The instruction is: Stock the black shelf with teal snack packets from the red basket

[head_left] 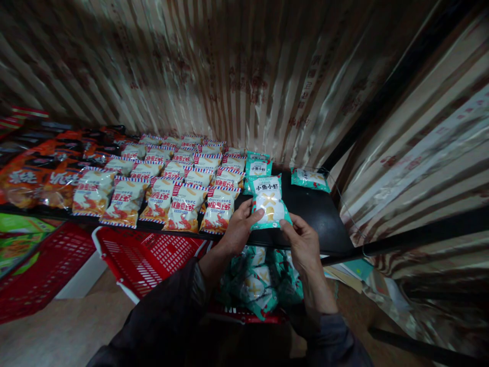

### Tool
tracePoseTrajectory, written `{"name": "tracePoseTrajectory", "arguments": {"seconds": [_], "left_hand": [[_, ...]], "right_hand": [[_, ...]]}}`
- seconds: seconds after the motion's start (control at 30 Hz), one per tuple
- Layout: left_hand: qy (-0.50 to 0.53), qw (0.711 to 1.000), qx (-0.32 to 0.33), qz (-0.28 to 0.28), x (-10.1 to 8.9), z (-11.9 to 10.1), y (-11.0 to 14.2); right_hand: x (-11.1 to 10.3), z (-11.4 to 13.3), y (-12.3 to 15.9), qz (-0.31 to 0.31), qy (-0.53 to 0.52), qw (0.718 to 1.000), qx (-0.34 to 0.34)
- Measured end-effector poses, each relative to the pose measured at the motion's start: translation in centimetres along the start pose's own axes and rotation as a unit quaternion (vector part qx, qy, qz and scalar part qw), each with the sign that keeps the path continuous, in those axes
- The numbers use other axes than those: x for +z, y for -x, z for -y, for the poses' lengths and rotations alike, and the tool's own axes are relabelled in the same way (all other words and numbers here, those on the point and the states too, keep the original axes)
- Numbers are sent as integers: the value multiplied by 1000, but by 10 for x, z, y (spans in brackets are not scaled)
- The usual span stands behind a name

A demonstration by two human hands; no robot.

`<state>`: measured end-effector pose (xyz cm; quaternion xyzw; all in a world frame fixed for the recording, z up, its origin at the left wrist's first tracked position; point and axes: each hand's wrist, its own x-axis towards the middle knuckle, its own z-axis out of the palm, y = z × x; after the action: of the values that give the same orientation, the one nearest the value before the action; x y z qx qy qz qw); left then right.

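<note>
**Teal packet point(272, 191) held in both hands, over the shelf point(324, 221)**

Observed from beside the worker: left hand point(241, 224) grips the packet's lower left side, thumb on its face; right hand point(304, 242) pinches the lower right corner. Packet faces the worker; whether its base touches the shelf, I cannot tell.

Step in hand, my reading: placing it in front of the teal packets just beyond the hands point(259, 167). Next move calls for squaring it up, then an even release.

Surroundings: squid-snack packets point(185, 206) crowd close left of the left hand, leaving little sideways room; a lone teal packet point(308, 177) lies beyond the right hand; more teal packets point(255, 285) sit below, between the forearms
</note>
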<state>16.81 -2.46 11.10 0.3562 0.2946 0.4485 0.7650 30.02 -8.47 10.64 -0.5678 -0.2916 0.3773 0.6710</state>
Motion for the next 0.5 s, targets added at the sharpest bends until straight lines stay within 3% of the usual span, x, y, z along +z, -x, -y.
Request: {"name": "tracePoseTrajectory", "arguments": {"seconds": [0.23,0.5], "left_hand": [[-6,1000,-7,8,-5,5,-4],[-134,989,43,-34,-7,1,-3]], "right_hand": [[-5,-1,-3,-6,12,1000,-9],[-8,-1,-1,-52,96,990,-90]]}}
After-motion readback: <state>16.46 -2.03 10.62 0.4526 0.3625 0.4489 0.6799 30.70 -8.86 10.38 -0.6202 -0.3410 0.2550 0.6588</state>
